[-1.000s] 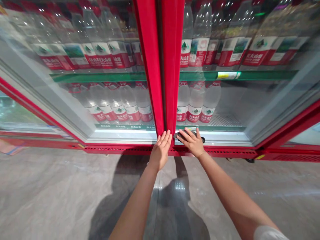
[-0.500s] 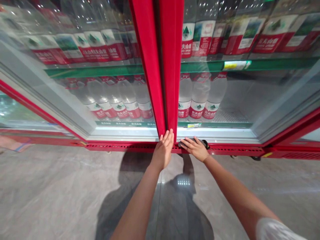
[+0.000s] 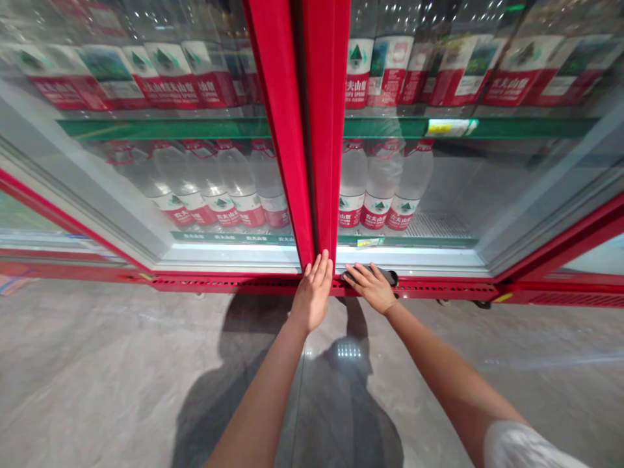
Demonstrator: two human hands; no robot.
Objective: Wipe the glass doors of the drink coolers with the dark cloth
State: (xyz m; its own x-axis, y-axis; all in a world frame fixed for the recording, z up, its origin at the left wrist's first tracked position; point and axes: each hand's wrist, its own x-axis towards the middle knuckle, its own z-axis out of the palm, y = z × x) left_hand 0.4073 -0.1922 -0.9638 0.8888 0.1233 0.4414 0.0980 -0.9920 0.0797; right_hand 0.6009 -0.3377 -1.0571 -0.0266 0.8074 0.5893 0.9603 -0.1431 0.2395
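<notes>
My left hand [image 3: 313, 289] lies flat with its fingers stretched out at the bottom of the red door frames [image 3: 324, 143], where the two glass doors meet. To its right, my right hand [image 3: 370, 286] is spread over a dark, flat object [image 3: 390, 277] on the red perforated base [image 3: 439, 286] of the cooler. Part of that object is hidden under the fingers, and I cannot make out what it is. Neither hand is wrapped round anything.
Behind the glass, bottles [image 3: 376, 195] with red and white labels stand on the lower shelf, and larger ones [image 3: 358, 75] above a green shelf edge [image 3: 195, 129]. Grey tiled floor [image 3: 121, 364] with shadows lies below. Further coolers adjoin on both sides.
The whole view has shifted slightly, so the cooler and both hands appear a little further left. Both hands keep about the same place on the cooler.
</notes>
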